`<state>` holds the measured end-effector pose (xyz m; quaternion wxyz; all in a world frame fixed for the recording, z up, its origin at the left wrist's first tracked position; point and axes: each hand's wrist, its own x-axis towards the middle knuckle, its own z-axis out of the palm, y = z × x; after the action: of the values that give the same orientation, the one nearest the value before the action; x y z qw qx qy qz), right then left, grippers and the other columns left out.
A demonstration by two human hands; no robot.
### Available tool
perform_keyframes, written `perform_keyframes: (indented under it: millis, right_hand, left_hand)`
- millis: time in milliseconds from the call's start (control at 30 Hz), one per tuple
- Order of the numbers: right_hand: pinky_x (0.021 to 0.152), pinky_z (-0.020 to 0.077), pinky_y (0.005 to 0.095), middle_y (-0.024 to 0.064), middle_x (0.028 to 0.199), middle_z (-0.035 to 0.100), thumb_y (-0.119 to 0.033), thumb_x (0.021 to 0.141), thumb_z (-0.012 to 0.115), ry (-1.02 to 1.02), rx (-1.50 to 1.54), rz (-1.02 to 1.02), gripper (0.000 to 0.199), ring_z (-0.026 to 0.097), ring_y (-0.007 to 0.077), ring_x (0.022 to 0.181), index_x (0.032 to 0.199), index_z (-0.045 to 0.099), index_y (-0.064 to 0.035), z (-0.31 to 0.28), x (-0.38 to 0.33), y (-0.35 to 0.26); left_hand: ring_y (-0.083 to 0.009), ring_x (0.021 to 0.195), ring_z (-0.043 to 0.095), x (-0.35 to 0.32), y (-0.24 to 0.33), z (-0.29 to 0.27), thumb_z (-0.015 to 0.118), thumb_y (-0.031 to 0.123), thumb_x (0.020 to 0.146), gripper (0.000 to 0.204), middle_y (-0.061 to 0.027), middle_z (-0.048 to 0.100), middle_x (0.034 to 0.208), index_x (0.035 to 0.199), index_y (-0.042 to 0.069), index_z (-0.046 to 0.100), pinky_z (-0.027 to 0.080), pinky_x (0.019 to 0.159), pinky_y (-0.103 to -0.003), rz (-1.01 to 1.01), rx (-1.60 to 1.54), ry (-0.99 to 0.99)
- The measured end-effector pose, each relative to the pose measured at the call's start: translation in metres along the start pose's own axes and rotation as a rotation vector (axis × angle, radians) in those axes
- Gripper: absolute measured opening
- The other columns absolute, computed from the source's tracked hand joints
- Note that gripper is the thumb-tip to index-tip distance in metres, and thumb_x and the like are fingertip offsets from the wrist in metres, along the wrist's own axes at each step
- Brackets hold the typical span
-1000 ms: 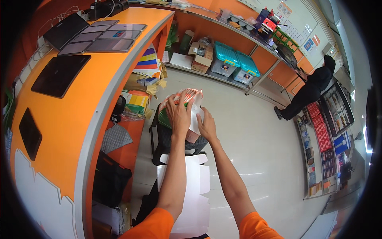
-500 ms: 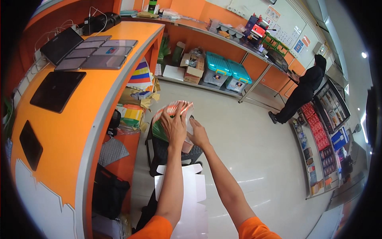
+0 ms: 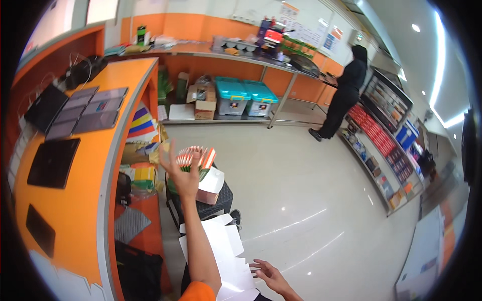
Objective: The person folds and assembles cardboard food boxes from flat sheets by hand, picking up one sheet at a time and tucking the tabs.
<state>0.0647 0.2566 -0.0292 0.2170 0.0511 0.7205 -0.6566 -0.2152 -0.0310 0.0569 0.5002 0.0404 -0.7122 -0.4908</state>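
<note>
An unfolded white card sheet [image 3: 221, 258], flaps along its edges, lies at the person's lap, partly behind the left forearm. The right hand [image 3: 271, 277] is at the sheet's right edge, fingers parted and lightly bent, gripping nothing; whether the fingertips touch the card cannot be determined. The left hand [image 3: 183, 176] is raised ahead with fingers and thumb spread, released; it overlaps the carton stack [image 3: 205, 157] in view, and contact cannot be confirmed. That stack, orange, white and green, sits on a black stool [image 3: 221, 201], with a white-flapped carton [image 3: 211, 184] just beside it at the near side. To the left, an orange bench [image 3: 88, 205] carries a dark tablet [image 3: 53, 163] and, farther along, several flat grey devices [image 3: 96, 112]. Beyond, two teal-lidded bins [image 3: 234, 89] stand on a low shelf [image 3: 241, 120]. At far right, a co-worker in black [image 3: 346, 95] stands by a display rack [image 3: 374, 138].
</note>
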Motion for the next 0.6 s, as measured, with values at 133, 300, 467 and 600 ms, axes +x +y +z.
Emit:
perform_keyframes:
  millis: [133,300,467,600]
  right_hand:
    - [0.089,0.053,0.0335,0.0175,0.124,0.064,-0.024,0.094,0.07,0.064,-0.182,-0.148,0.066,0.065,0.0241,0.104,0.148,0.038,-0.0035,0.008,-0.005,-0.001]
    - [0.067,0.05,0.0314,0.0172,0.093,0.071,-0.022,0.09,0.074,0.056,-0.477,-0.091,0.057,0.064,0.0182,0.074,0.14,0.051,-0.0069,0.017,0.006,-0.022]
    - [0.058,0.0397,0.0273,0.0023,0.07,0.054,-0.019,0.09,0.073,0.043,-0.282,-0.233,0.039,0.043,0.0101,0.061,0.126,0.064,-0.008,0.032,0.011,-0.037]
    - [0.054,0.0345,0.0245,-0.0027,0.068,0.049,-0.016,0.091,0.072,0.144,-0.246,-0.216,0.033,0.036,0.0055,0.06,0.121,0.067,-0.0048,0.048,-0.005,-0.032]
  left_hand:
    - [-0.0344,0.134,0.042,0.012,0.085,-0.024,0.07,0.028,0.092,0.054,-0.0178,0.041,0.144,0.137,0.005,0.052,0.039,0.106,-0.048,-0.091,-0.401,0.006]
    - [-0.0349,0.123,0.052,-0.041,0.167,-0.117,0.073,0.019,0.089,0.054,-0.0192,0.048,0.133,0.135,0.0,0.051,0.047,0.098,-0.045,-0.04,-0.096,-0.493]
    - [-0.0405,0.118,0.052,-0.156,0.136,-0.188,0.076,0.022,0.085,0.066,-0.0251,0.047,0.131,0.137,-0.007,0.047,0.043,0.101,-0.048,-0.248,0.566,-0.456]
    - [-0.0379,0.105,0.059,-0.189,0.104,-0.233,0.079,0.021,0.083,0.064,-0.0233,0.056,0.114,0.131,-0.011,0.05,0.049,0.092,-0.044,-0.331,0.606,-0.559]
